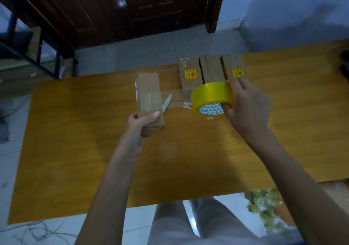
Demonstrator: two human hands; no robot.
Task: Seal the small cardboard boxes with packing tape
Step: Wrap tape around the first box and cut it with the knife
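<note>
Left hand (140, 121) grips box (149, 101); right hand (245, 103) grips tape roll (212, 98).

Tabletop (75, 150): everything listed is carried on or held above it.
Held box (149, 101): left of centre, gripped at its near end by the left hand (138, 123).
Tape roll (212, 98): right of the held box, held by the right hand (247, 105) on its right side.
Tape strip (175, 98): stretched from the roll leftward onto the held box.
Scissors (167, 103): just right of the held box, under the strip.
Row of three boxes (211, 71): side by side at the far edge, behind the roll.
</note>
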